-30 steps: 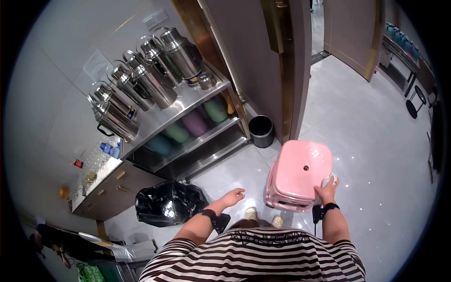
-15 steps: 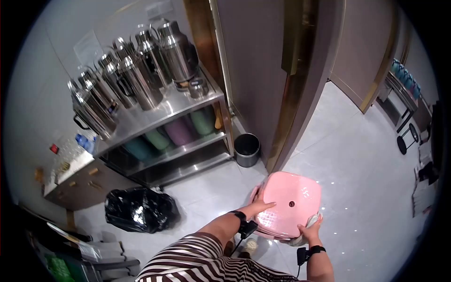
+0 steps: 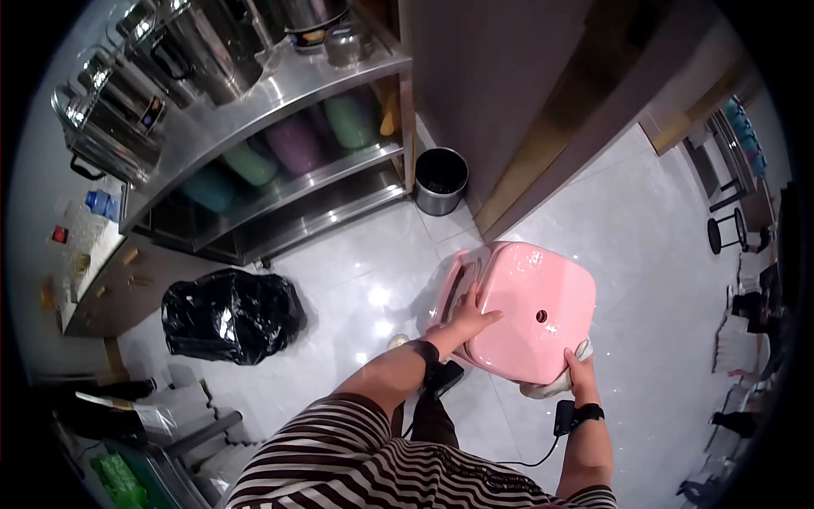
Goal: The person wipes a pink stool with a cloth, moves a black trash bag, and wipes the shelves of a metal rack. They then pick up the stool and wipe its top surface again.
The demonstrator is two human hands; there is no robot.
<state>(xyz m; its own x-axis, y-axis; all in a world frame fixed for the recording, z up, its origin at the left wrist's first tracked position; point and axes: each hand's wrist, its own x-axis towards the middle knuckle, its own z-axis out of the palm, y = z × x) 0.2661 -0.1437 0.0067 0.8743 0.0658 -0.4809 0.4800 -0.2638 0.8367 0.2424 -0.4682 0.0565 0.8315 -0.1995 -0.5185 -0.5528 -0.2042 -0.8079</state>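
Observation:
A pink plastic stool point(image 3: 530, 288) with a small round hole in its glossy seat is in front of me, seen from above. At its left rim, my left hand point(image 3: 471, 322) grips the edge, with the thumb on the seat and the fingers along the side. A pale cloth point(image 3: 547, 388) is bunched in my right hand point(image 3: 582, 373) against the stool's near right corner. My right fingers are partly hidden by the cloth. Below the seat, the stool's left side shows a dark slot; whether a second stool is nested there I cannot tell.
A metal bin point(image 3: 441, 199) stands between a steel shelf point(image 3: 331, 182) with several metal jugs point(image 3: 212, 51) and a brown door panel point(image 3: 509, 85). On the floor at left lies a black plastic bag point(image 3: 233, 318). A black stool point(image 3: 727, 231) is at far right.
My view has tipped downward, so the shelf and bin sit differently in frame. The stool has tilted and turned slightly, showing more of its left side. Both hands stay on it.

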